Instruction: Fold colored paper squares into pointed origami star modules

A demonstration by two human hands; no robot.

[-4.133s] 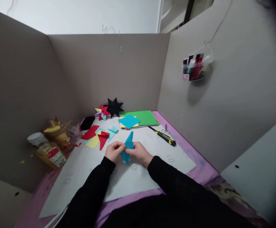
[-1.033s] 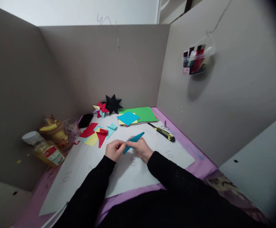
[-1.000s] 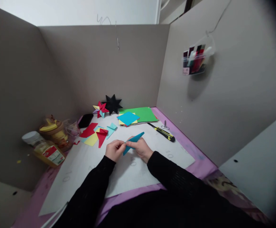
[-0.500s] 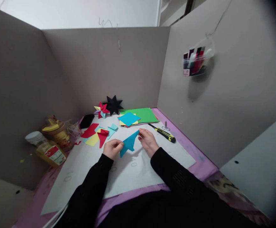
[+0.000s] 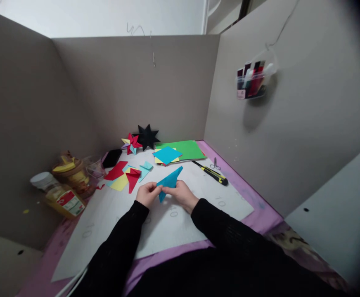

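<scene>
A left hand and a right hand grip folded blue paper above a desk

We look down past two black sleeves at a person's hands, with twelve o'clock straight ahead and the folded blue paper at the centre of our dial. It is held over a white sheet marked with numbers and spread on the pink-covered desk; one of its tips points to one o'clock, another to seven. The left hand's fingers are clamped on its near edge from the eight o'clock side, while the right hand's fingers are clamped on it from about four, close beside the left.

At twelve o'clock we see a blue-topped paper stack, lying on green sheets that stretch toward one. Small scissors lie at two, with a black-and-yellow cutter between two and three. Nearest the left hand, between nine and ten, is a red folded piece; a light-blue folded piece lies at ten. Toward eleven, a black star stands by the back wall, a multicoloured star just beside it. Out at nine we spot a white-capped bottle near a brown cup. High toward one, a clear tub hangs on the right wall.
</scene>
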